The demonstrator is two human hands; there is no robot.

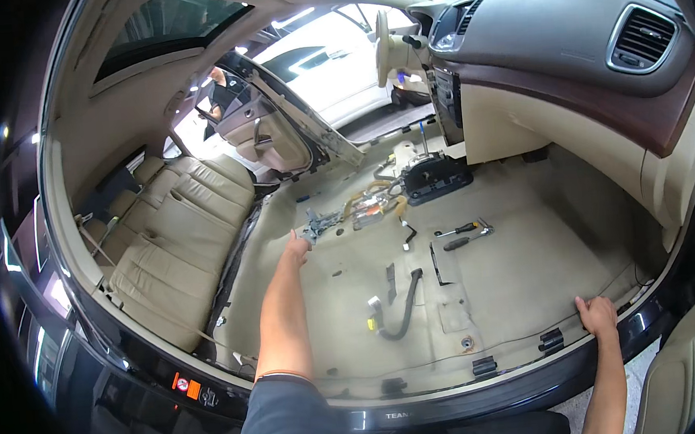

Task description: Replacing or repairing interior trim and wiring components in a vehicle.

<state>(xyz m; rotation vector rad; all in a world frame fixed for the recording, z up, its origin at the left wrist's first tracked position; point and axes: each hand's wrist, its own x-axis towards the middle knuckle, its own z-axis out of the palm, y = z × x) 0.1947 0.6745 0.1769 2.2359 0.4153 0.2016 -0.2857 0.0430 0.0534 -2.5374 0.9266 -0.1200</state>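
Note:
My left arm reaches far into a stripped car cabin. Its hand (pixel 298 247), fingers curled, is at the near side of a grey metal bracket (pixel 320 221) on the floor tunnel; what lies in the fingers is hidden. Wiring and brown connectors (pixel 370 195) run from there toward the black gear shifter base (pixel 436 180). My right hand (pixel 598 315) is closed at the carpet's edge by the door sill (pixel 528 382), where a thin cable runs; I cannot make out what is inside it. Beige carpet (pixel 519 253) covers the floor around both hands.
A ratchet and a screwdriver (pixel 463 235) lie on the carpet. Nearer are a seat belt buckle (pixel 373 322) and a dark curved hose (pixel 406 310). The rear seat (pixel 189 252) is at left, the dashboard (pixel 545 42) at right. Another person (pixel 226 92) stands beyond the far open door (pixel 265 134).

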